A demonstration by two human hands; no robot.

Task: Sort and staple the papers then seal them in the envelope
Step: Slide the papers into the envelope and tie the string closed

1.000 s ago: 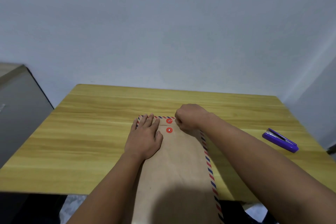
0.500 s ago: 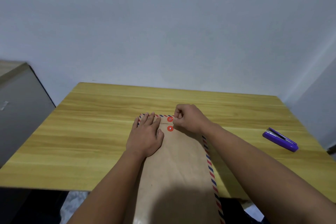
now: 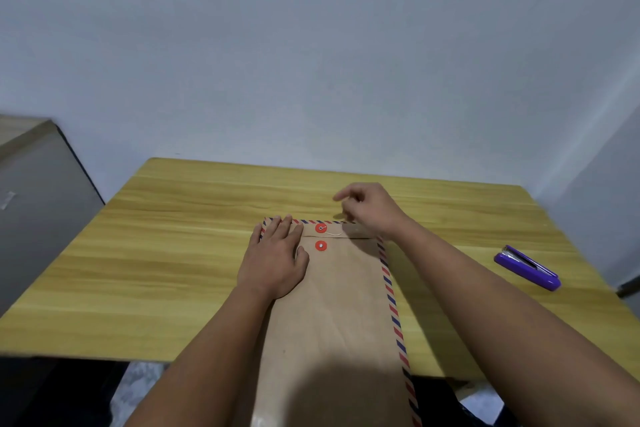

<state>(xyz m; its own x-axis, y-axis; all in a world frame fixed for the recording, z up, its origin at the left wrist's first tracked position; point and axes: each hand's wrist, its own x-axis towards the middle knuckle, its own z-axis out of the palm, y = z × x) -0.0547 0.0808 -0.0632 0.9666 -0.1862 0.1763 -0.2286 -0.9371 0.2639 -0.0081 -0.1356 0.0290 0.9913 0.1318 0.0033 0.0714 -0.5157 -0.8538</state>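
A brown paper envelope [image 3: 332, 315] with a red-and-blue striped border lies flat on the wooden counter [image 3: 173, 270], running from the middle of the frame down to the bottom edge, where its near end overhangs the counter's front edge. Its flap is folded down at the far end. Two red discs sit there one above the other: the upper disc [image 3: 321, 228] on the flap and the lower disc [image 3: 321, 245] on the body just below it. A thin pale string [image 3: 334, 234] leads from the upper disc toward the right.

The left hand [image 3: 275, 260] lies flat on the envelope's upper left corner, fingers straight and together, pressing the paper down just left of the discs. The right hand [image 3: 369, 206] hovers over the envelope's upper right corner, its grip closed with thumb and fingers pinched together near the string's end; whether the string is actually between the fingertips is too small to tell. Its index finger points left.

A purple stapler [image 3: 528, 268] lies on the counter at the right of the frame, well apart from the envelope. A grey cabinet [image 3: 38, 204] stands at the left edge, and a plain pale wall [image 3: 311, 45] fills the upper half.
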